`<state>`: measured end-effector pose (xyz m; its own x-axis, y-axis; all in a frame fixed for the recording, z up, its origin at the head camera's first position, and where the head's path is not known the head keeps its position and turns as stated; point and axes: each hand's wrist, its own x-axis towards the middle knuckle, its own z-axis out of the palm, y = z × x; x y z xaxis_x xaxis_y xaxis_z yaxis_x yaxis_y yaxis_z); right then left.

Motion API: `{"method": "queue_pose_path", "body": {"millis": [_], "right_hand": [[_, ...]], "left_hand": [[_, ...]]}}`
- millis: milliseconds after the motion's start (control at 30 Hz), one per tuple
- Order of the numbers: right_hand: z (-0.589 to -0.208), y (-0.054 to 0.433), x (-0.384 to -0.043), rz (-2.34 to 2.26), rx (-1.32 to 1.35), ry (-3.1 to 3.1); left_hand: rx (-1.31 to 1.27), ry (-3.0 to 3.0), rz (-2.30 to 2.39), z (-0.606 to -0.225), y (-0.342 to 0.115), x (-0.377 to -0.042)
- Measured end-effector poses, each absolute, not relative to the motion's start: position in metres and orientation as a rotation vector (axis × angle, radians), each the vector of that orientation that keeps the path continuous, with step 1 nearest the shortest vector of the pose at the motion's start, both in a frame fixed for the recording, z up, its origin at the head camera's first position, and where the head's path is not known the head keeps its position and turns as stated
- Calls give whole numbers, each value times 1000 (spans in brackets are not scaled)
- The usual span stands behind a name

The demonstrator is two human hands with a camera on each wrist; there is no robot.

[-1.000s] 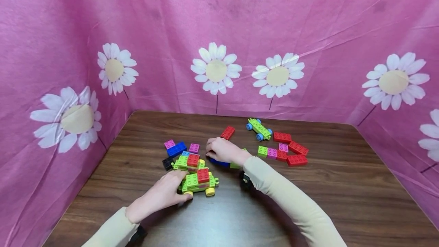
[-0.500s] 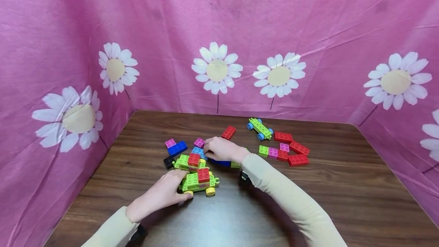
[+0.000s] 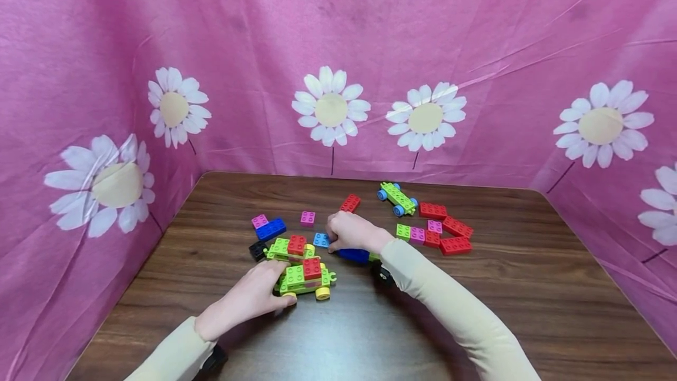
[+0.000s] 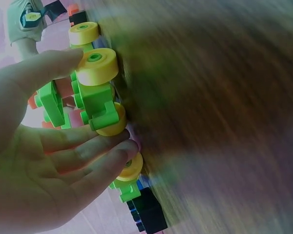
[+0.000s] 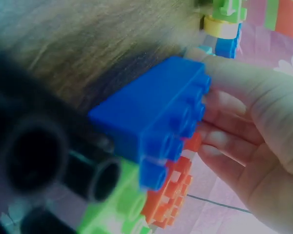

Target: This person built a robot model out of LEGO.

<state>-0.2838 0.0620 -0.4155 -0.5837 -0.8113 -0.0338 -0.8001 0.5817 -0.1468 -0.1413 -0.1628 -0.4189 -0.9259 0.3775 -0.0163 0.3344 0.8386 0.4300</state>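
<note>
My left hand (image 3: 248, 296) grips the nearer toy car (image 3: 297, 275), lime with yellow wheels and a red block on top. In the left wrist view the thumb lies along one yellow wheel (image 4: 97, 66), fingers on the far side. A similar car (image 3: 280, 249) stands just behind it. My right hand (image 3: 353, 231) holds the right end of a light blue brick (image 3: 321, 240) on the table; its fingers partly hide that brick. A dark blue brick (image 3: 353, 256) and a lime brick (image 3: 373, 257) lie below the right wrist.
Behind the cars lie a black brick (image 3: 258, 250), a blue brick (image 3: 271, 229) and pink bricks (image 3: 308, 218). A lime wheeled base (image 3: 398, 199) stands at the back. Several red bricks (image 3: 456, 245) lie right. A pink cloth (image 3: 338, 28) hangs beyond the table (image 3: 529, 310).
The light blue brick has come out from behind the farther car, moving right with my right hand. A pink brick has shifted slightly right and back. My left hand stays on the nearer car.
</note>
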Motion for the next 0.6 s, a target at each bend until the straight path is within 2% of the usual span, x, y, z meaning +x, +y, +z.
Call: {"method": "queue_pose_path", "body": {"millis": [333, 600], "right_hand": [[-411, 85, -260, -101, -1448, 2669], [-411, 104, -234, -9, -1545, 2683]], "left_hand": [[497, 2953, 660, -420, -162, -145], [550, 3014, 614, -420, -161, -147]]}}
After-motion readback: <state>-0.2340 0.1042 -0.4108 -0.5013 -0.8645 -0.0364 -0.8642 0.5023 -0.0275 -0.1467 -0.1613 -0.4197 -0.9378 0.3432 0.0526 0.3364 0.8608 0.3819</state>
